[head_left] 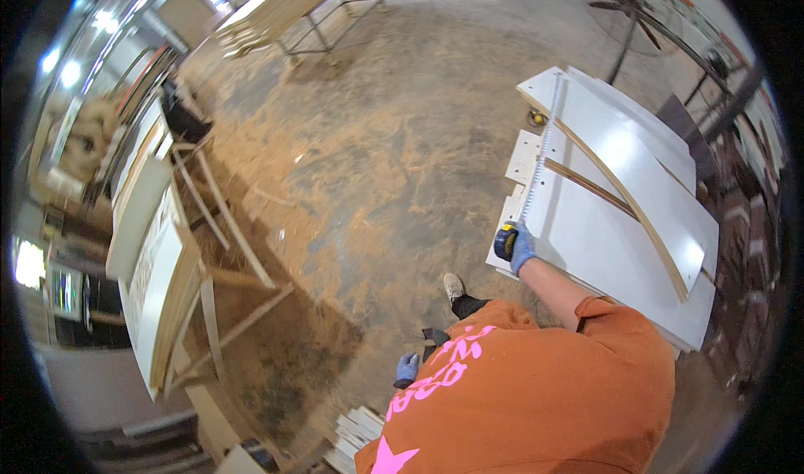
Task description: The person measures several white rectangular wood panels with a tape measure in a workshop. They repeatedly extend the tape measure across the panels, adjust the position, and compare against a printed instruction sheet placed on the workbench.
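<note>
White panels (586, 231) beneath the tape measure (505, 240) in the right hand (523, 249), left hand (407, 368) of unclear grip, wooden trestle (234, 216) well apart

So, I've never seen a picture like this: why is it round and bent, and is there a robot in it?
No robot here, just a person. The picture comes from a wide fisheye camera worn on the head and looking down, which is why the corners are dark and straight edges bend. The orange shirt is the wearer's own.

The right hand, gloved in blue, holds a tape measure. Its pale blade is drawn out over the white panels. The left hand, also gloved, is low beside the shirt; I can't tell whether it holds anything.

Over to the left, more boards lie on a wooden stand.
</note>
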Available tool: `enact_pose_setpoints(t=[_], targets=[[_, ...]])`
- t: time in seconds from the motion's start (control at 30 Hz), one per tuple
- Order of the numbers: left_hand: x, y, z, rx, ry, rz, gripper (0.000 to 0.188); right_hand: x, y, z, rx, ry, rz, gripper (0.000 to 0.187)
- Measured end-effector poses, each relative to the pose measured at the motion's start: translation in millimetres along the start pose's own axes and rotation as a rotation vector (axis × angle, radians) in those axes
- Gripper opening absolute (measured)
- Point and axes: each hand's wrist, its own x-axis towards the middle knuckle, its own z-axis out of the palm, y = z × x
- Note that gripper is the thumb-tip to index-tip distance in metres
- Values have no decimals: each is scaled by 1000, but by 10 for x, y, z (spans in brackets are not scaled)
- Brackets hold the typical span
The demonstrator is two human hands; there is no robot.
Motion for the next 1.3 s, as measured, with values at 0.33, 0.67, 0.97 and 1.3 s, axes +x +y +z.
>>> enact_pose_setpoints(t=[0.33, 0.67, 0.97, 1.3], targets=[[1775, 946, -248, 100, -146, -138, 24, 354, -284, 703, -38, 335, -125, 35], [3240, 1445, -231, 13, -340, -97, 21, 605, -113, 937, -20, 438, -242, 36], [5061, 2142, -731, 269, -464, -170, 28, 1145, 43, 1696, 191, 450, -289, 35], [6127, 3164, -549, 503, -652, -209, 35, 1263, -183, 1948, 350, 533, -280, 35]])
